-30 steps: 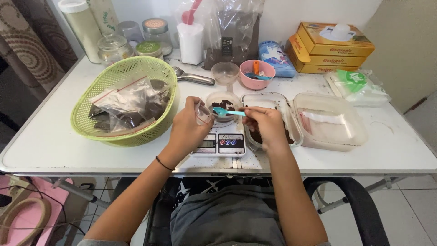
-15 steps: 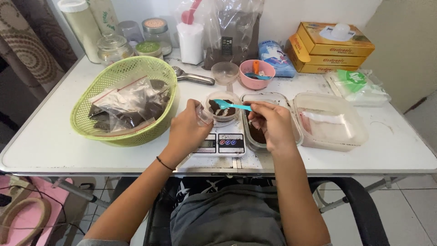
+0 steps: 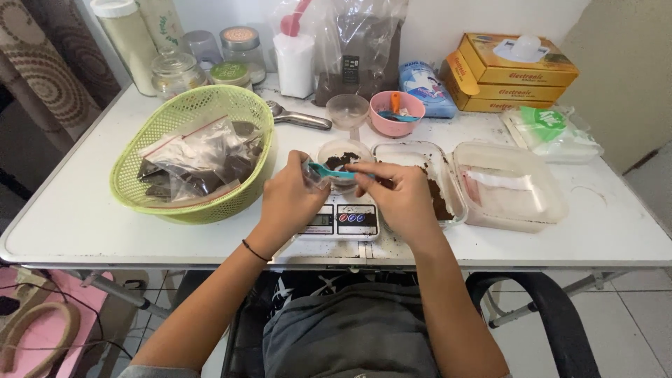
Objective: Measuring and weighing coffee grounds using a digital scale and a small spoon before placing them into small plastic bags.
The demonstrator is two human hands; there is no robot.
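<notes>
Teal spoon (image 3: 329, 169) in right hand (image 3: 402, 196); left hand (image 3: 294, 199) pinches clear pouch (image 3: 315, 178).

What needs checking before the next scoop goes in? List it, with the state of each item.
1. Left hand holds the small clear bag: ok.
2. Right hand grips the teal spoon, its bowl at the bag's mouth: ok.
3. Bag mouth open wide enough: cannot tell, the fingers hide it.
4. Small cup of dark powder sits on the digital scale: ok.
5. Scale display readable: cannot tell, too small.
6. Open clear container with dark powder beside the right hand, uncovered: ok.
</notes>
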